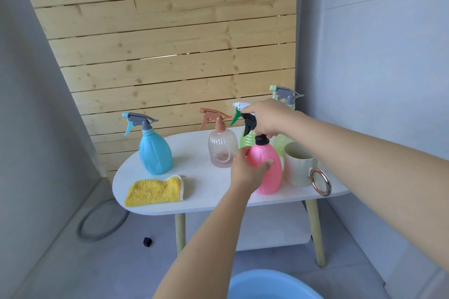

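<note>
A pink spray bottle stands upright on the white oval table, near its right front. My left hand wraps around the bottle's body from the left. My right hand grips its black trigger head from above. The black collar under the head shows just below my right fingers.
A blue spray bottle stands at the left, a clear one with a brown head in the middle, two green ones behind my hands. A cream mug with a metal ring handle is at the right, a yellow cloth in front, a blue basin on the floor.
</note>
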Motion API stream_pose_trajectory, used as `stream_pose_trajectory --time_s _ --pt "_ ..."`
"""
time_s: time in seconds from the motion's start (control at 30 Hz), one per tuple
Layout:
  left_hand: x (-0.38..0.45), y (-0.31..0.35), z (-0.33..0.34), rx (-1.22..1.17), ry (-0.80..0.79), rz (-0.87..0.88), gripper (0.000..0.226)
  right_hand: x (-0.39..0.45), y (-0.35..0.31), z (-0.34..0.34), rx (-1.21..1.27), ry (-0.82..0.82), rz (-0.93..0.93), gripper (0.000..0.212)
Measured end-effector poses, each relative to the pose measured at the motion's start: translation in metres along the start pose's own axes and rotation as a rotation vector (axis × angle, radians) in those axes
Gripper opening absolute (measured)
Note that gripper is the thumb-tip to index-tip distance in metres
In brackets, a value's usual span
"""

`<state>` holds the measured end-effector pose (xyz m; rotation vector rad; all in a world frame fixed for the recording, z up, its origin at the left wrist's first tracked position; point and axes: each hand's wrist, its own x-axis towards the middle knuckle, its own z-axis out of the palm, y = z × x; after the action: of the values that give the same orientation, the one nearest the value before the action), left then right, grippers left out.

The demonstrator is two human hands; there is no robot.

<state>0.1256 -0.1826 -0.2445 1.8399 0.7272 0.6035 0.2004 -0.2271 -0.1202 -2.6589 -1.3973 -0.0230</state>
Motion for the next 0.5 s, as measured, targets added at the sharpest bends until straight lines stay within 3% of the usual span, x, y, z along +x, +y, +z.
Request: stream_pose_trajectory --time_s 0.13,0.33,0.5 --pt "-0.001 0.0 0.0 -0.007 0.005 -0.003 0.065 -0.007 0.003 0.006 0.004 0.06 -0.021 0.05" --pt "0.0 0.0 0.0 0.008 0.005 0.0 0.066 -0.013 0.015 0.023 0.338 0.18 0.067 0.038" --pt "0.0 0.001 -0.002 0.005 -0.003 0.002 0.066 -0.003 0.023 0.028 0.451 0.156 0.082 0.027"
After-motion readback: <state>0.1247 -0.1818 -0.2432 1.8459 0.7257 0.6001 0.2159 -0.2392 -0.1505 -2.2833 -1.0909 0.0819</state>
